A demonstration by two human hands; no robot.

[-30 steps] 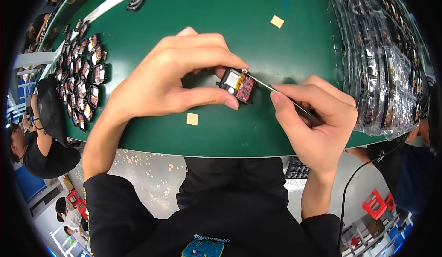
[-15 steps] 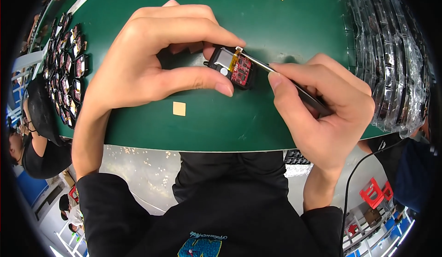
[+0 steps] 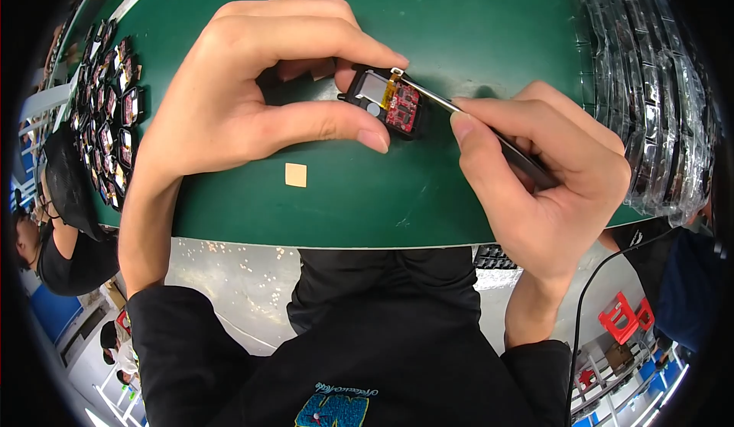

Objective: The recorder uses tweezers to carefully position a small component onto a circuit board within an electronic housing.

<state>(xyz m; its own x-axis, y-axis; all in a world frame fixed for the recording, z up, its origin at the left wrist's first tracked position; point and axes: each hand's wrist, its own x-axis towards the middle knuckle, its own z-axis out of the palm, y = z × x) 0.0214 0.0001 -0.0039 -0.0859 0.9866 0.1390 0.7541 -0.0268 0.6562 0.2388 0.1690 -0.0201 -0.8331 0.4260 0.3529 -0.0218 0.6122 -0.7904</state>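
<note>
Between thumb and fingers, my left hand (image 3: 260,83) grips a small black electronic device housing (image 3: 384,100), its inside facing up. A red circuit board (image 3: 403,108), a silver block (image 3: 372,89) and a strip of amber tape or flex cable (image 3: 391,89) show inside it. Pinched in my right hand (image 3: 547,171) is a pair of dark-handled tweezers (image 3: 514,149). Their thin metal tip meets a small whitish end piece (image 3: 397,72) at the housing's far edge, close to my left index fingertip. Whether the tip grips that piece is too small to tell.
Many similar open devices (image 3: 109,113) crowd the green table (image 3: 367,213) at the left. Stacked clear plastic trays (image 3: 642,98) stand along the right side. Two cream paper squares (image 3: 296,175) lie on the table. Other people sit at both sides, and a black cable (image 3: 585,289) hangs at right.
Both hands and the device sit slightly farther up in the picture, as the whole view has shifted a little. The tweezers' tip stays at the same end piece.
</note>
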